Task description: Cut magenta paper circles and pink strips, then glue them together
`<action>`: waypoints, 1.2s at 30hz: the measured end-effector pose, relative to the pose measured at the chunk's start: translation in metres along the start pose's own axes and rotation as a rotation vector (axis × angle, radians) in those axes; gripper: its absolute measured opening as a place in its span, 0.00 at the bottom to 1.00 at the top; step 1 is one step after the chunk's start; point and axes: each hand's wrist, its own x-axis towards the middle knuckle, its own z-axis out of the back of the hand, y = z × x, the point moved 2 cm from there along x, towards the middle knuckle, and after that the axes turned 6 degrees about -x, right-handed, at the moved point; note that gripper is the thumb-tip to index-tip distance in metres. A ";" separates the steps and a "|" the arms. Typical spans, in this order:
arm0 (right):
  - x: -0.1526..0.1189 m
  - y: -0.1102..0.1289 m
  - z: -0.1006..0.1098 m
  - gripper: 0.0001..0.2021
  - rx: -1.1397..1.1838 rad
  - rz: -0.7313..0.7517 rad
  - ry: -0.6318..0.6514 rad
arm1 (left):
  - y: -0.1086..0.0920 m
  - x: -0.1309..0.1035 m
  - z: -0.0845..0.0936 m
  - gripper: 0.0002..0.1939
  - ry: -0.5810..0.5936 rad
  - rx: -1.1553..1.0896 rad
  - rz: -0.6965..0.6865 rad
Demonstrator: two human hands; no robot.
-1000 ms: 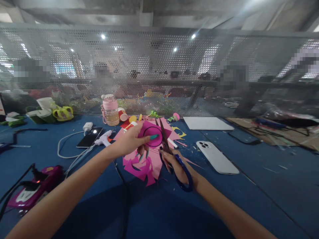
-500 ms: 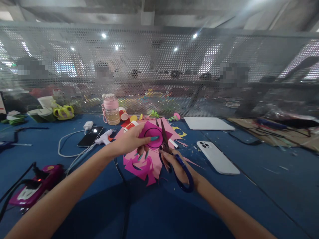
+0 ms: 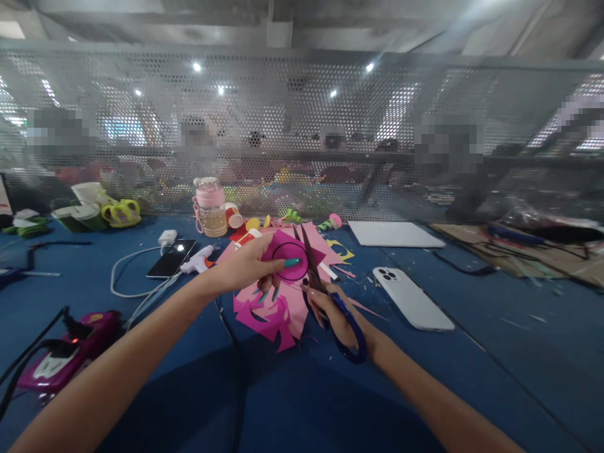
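Observation:
A magenta piece of paper (image 3: 282,249) with a black circle drawn on it is pinched in my left hand (image 3: 257,263), the thumb lying over the circle. My right hand (image 3: 337,318) grips dark-bladed scissors (image 3: 313,267) with blue handles. The blades stand slightly apart at the right edge of the paper, beside the circle's outline. Below the hands, magenta paper scraps (image 3: 264,321) with curved cuts lie over pink paper sheets (image 3: 298,302) on the blue table.
Left of my hands are a glue gun (image 3: 198,259), a black phone (image 3: 170,259) and a magenta power strip (image 3: 70,352). A pink-lidded bottle (image 3: 210,207) stands behind. To the right lie a white phone (image 3: 411,298) and a white flat board (image 3: 395,234). A perforated metal screen (image 3: 292,113) closes the back.
The scissor blades have shifted very slightly left and their gap looks a little different. The paper and my left hand stay almost in place.

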 end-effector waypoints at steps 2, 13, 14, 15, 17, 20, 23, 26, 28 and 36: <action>0.000 0.000 0.000 0.19 -0.010 0.000 0.003 | 0.000 0.000 0.001 0.10 0.011 -0.020 -0.012; -0.004 0.008 0.002 0.19 -0.126 0.025 0.012 | 0.008 0.002 0.008 0.10 0.094 0.089 0.006; -0.005 0.009 0.002 0.19 -0.130 0.022 0.013 | 0.008 0.003 0.009 0.10 0.100 0.097 0.008; -0.006 0.008 0.003 0.19 -0.134 0.018 0.012 | 0.008 0.003 0.010 0.11 0.106 0.104 0.009; -0.007 0.007 0.003 0.19 -0.144 0.010 0.003 | 0.009 0.003 0.011 0.12 0.118 0.111 0.009; -0.008 0.004 0.004 0.18 -0.159 0.007 -0.015 | 0.010 0.003 0.013 0.13 0.131 0.113 0.003; -0.008 0.003 0.004 0.17 -0.172 0.010 -0.022 | 0.009 0.002 0.014 0.11 0.114 0.122 0.007; -0.007 0.005 0.005 0.17 -0.187 0.009 -0.019 | 0.007 0.001 0.014 0.10 0.099 0.126 0.012; -0.007 0.006 0.005 0.17 -0.199 0.008 -0.012 | 0.006 0.001 0.015 0.10 0.093 0.139 0.017; -0.006 0.010 0.004 0.17 -0.229 0.012 0.008 | 0.006 -0.001 0.014 0.10 0.120 0.146 0.061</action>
